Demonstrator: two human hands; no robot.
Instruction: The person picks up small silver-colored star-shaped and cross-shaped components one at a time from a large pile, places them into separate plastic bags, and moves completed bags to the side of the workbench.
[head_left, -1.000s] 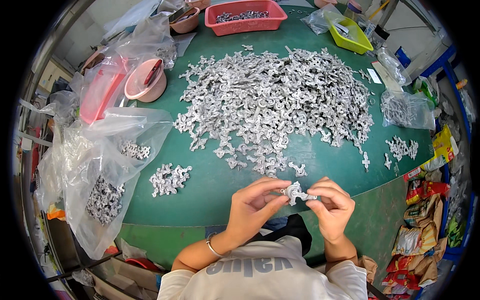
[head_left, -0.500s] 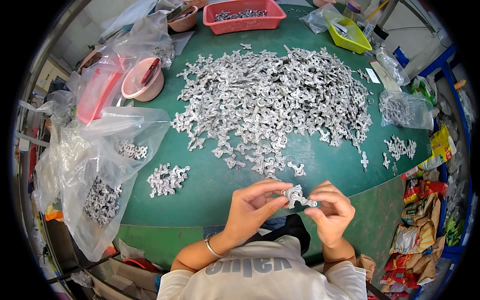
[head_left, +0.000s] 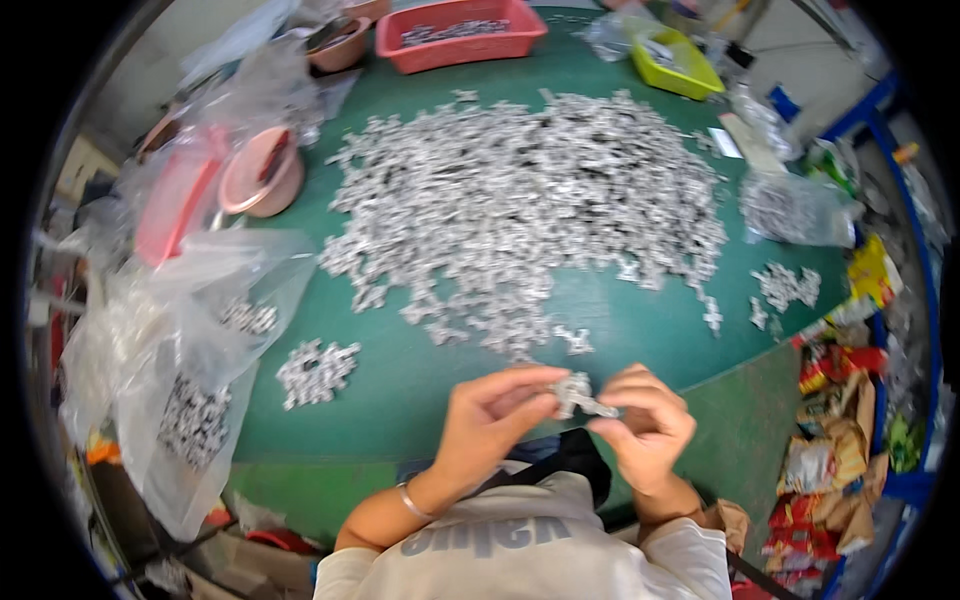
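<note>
Between my two hands, close to the near edge of the green table (head_left: 640, 330), is a small grey metal casting (head_left: 574, 394) with several arms. My left hand (head_left: 497, 412) pinches its left side between thumb and fingers. On the other side, the fingertips of my right hand (head_left: 648, 420) grip its lower right arm. Beyond my hands spreads a wide heap of similar metal castings (head_left: 530, 200). One loose casting (head_left: 574, 340) lies just past my fingers. The picture is blurred, so fine detail on the held part cannot be made out.
A small pile of castings (head_left: 317, 373) lies left, beside a clear plastic bag (head_left: 262, 275) holding more. Another small group (head_left: 786, 287) and a filled bag (head_left: 796, 212) are at right. Pink bowl (head_left: 263, 185), red tray (head_left: 462, 50) and yellow-green basket (head_left: 680, 72) stand farther off.
The whole view has shifted slightly, with the table's contents appearing farther left, and is now blurred. Both hands keep their hold on the casting, which looks slightly turned.
</note>
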